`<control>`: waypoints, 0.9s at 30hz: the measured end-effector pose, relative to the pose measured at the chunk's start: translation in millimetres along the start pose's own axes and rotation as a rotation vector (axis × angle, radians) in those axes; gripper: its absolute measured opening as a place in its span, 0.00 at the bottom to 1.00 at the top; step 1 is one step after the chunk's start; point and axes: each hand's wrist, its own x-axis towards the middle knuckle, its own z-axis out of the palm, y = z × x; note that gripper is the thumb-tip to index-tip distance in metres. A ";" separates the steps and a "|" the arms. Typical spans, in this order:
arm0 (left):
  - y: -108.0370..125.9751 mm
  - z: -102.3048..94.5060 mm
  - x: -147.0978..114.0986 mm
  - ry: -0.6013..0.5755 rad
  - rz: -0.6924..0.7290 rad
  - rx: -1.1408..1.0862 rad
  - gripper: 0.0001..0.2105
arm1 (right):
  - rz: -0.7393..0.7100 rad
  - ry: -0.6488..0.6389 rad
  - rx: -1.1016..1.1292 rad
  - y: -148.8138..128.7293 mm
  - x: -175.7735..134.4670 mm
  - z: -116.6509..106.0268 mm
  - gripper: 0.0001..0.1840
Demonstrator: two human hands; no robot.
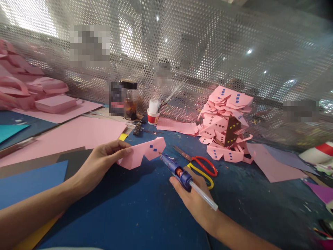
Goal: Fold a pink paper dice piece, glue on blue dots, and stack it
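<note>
My left hand [104,159] pinches the left end of a pink paper cutout [135,156] between thumb and fingers, raised over the table. The cutout has a notched lower edge and two small blue squares near its right end. In my right hand [195,198] is a blue glue gun [174,170], with a clear glue stick poking out of its back. Its nozzle points up and left, close to the cutout's right end; whether they touch I cannot tell. Just beyond my right hand lie scissors [200,165] with red and yellow handles.
A heap of pink cutouts [225,125] with coloured squares stands behind the scissors. Farther back are a paper cup [153,116] with glue sticks and a glass jar [130,100]. Pink sheets [78,135] and a blue sheet [33,182] lie left. A perforated metal screen [197,45] borders the table.
</note>
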 end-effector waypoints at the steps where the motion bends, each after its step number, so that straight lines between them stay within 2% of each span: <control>1: -0.4 0.0 0.2 -0.003 0.000 -0.005 0.13 | 0.001 -0.004 -0.001 -0.5 0.1 -0.2 0.12; 14: 3.9 1.8 -1.2 0.009 -0.007 0.003 0.13 | 0.006 0.028 0.001 0.1 1.1 0.5 0.13; 18: 3.4 1.5 -1.0 0.009 0.001 0.011 0.13 | 0.048 0.046 0.022 -0.8 1.0 -0.5 0.17; 27: 0.6 0.5 -0.6 0.012 -0.014 -0.001 0.13 | 0.246 -0.063 0.274 -5.7 2.6 -2.1 0.21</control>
